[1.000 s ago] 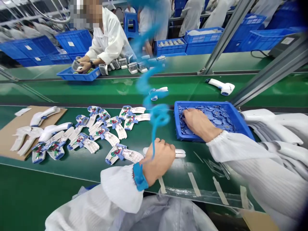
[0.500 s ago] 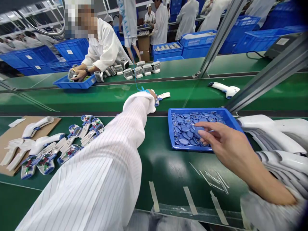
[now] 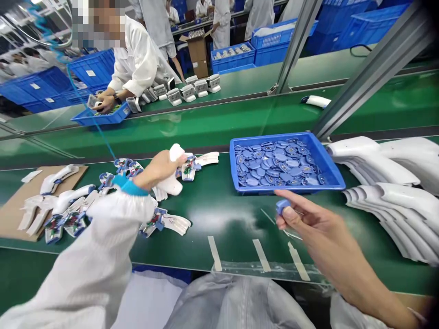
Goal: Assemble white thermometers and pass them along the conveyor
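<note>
My left hand (image 3: 163, 167), with a blue wrist strap (image 3: 130, 185) at its cuff, is closed on an opened white gun-shaped housing half (image 3: 192, 167) with circuit board and wires inside. A white piece (image 3: 171, 185) shows beneath the same hand; whether it is held too I cannot tell. Close by on the bench lies another wired housing half (image 3: 168, 222). Between thumb and fingers my right hand (image 3: 315, 224) pinches a small blue oval cover (image 3: 281, 206), in front of a blue tray (image 3: 235, 180) full of similar oval covers (image 3: 281, 157).
White housing shells (image 3: 387, 201) are stacked at right. Several wired halves (image 3: 73, 221) and cardboard (image 3: 13, 224) lie at left. A metal post (image 3: 363, 73) slants up beside the tray. Across the green conveyor (image 3: 206, 119), a co-worker (image 3: 137, 59) handles parts over a blue bin.
My left hand has come back from the conveyor to the bench, bringing the wired housing half. My right hand has lifted a blue cover out of the tray and drawn it nearer.
</note>
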Motion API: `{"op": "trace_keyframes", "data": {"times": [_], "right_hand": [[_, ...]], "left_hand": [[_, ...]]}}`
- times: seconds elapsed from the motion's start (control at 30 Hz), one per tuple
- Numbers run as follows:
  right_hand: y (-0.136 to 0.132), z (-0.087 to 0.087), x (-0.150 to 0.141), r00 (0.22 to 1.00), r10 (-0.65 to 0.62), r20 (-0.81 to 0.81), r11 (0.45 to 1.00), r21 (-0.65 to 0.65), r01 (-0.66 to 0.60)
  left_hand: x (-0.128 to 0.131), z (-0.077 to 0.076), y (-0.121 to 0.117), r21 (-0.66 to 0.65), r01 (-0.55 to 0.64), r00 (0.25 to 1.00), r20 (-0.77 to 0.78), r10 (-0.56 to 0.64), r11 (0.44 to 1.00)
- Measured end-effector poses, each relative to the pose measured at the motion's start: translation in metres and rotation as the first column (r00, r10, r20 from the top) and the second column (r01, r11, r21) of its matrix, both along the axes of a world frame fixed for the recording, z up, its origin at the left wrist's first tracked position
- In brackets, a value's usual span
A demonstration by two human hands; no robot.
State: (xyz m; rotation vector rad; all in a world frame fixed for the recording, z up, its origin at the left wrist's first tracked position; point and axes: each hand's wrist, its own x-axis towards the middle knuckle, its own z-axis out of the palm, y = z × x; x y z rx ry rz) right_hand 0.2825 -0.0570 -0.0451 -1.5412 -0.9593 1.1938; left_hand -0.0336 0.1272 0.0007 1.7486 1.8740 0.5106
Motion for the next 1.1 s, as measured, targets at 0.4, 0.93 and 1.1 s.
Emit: {"op": "trace_keyframes", "data": {"times": [0.4,0.93,1.1], "right_hand": [[-0.014,0.019,-0.055,1.000,0.004,-0.011,0.987,0.160,-0.002],[-0.018,0.001,-0.046,0.797,0.109,0.594,0.877,0.319,-0.358],[-0.029,-0.015,-0.038,0.834,0.023,0.552,0.938,0.277,-0.209]], "left_hand": [[0.094,-0.020,-0.164,0.027,0.502,0.784,0.407,-0.468,0.864],[0.090,-0.029,-0.158,0.032,0.663,0.744,0.073,-0.664,0.748],[0.090,-0.047,-0.165,0.212,0.642,0.760,-0.050,-0.648,0.737]]}}
